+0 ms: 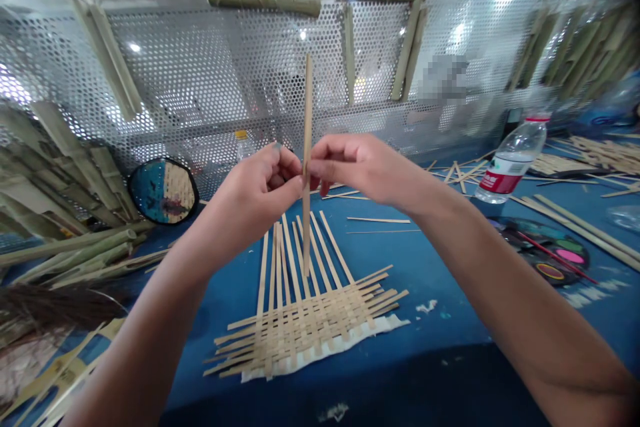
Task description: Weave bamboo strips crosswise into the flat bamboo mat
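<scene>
Upright above the table, a bamboo strip (307,107) is pinched by both hands near its middle. My left hand (263,183) grips it from the left with thumb and curled fingers. From the right, my right hand (353,167) holds it between thumb and fingertips. Below lies a partly woven bamboo mat (313,327), its crossed strips tight at the near side and its long loose ends pointing away from me. A white strip of paper or cloth (350,341) shows under its near edge. The held strip's lower end hangs in front of the loose ends.
At the right stand a water bottle (511,163) and a paint palette (565,250) with a red brush across it. Bamboo pieces (75,180) pile up at the left, near a round painted panel (164,192). Behind runs a perforated metal screen (200,60). Loose strips (377,220) lie beyond the mat.
</scene>
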Motion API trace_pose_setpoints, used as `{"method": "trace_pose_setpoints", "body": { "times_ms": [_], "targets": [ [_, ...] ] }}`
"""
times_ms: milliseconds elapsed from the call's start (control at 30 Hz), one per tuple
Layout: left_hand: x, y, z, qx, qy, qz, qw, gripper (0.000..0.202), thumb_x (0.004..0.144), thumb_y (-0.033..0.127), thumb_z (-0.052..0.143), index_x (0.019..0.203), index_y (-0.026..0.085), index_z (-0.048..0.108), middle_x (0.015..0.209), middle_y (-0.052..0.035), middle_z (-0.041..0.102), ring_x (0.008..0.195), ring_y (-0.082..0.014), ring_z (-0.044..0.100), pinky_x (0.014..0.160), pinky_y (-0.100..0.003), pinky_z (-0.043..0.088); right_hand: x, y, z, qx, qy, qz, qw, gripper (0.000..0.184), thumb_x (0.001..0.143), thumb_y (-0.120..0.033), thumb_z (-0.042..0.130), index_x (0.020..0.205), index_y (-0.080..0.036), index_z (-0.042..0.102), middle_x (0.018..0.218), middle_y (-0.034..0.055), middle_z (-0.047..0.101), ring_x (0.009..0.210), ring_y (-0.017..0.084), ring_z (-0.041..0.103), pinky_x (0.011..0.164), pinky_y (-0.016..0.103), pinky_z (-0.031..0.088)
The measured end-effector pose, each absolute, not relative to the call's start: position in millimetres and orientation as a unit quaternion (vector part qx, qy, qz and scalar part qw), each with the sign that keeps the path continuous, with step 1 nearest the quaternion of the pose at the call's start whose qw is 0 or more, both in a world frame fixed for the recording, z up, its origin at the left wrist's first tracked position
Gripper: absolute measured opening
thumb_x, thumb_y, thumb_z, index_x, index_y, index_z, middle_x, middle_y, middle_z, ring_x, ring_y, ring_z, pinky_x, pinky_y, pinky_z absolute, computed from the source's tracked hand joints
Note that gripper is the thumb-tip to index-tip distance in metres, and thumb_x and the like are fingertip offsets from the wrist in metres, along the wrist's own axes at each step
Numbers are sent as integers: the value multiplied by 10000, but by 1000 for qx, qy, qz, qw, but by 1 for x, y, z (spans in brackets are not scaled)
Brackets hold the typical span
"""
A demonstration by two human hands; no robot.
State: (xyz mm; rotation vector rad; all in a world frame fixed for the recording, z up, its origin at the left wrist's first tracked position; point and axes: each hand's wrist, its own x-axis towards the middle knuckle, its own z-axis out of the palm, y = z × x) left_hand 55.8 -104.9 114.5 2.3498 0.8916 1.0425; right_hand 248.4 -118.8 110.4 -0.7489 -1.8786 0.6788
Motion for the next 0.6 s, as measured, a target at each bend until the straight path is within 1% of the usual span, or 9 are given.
{"method": "trace_pose_setpoints", "body": {
  "times_ms": [67,233,333,467,600],
  "targets": [
    [56,-103,113,843,330,382,186,106,847,314,622,859,213,589,721,11,621,621,-138,570,512,-249,401,247,-117,108,-323,-782,269,460,123,893,-263,625,813,-172,603,748,9,651,712,133,609,662,281,493],
    [59,-105,110,848,319,406,118,53,879,274,575,874,222,570,709,27,598,618,-132,546,543,-262,402,242,-117,106,-340,-745,258,512,135,876,-186,599,743,-164,609,697,11,656,689,132,612,677,285,490],
    [62,-110,110,849,308,421,87,26,888,247,553,883,221,551,713,28,586,637,-135,551,573,-273,413,243,-118,108,-319,-739,283,522,128,856,-189,604,731,-162,611,678,9,658,690,139,620,699,292,498],
    [63,-117,113,852,323,411,27,21,900,235,532,891,217,538,726,23,575,637,-138,541,611,-294,425,243,-116,108,-308,-729,301,532,127,834,-188,598,711,-159,610,655,7,656,679,136,619,700,286,491],
    [64,-123,114,852,341,396,-31,15,915,223,509,920,226,523,809,-2,596,735,-169,570,693,-320,442,239,-115,105,-313,-720,267,559,131,816,-184,593,687,-168,609,650,1,640,668,131,593,679,277,470]
  ]
}}
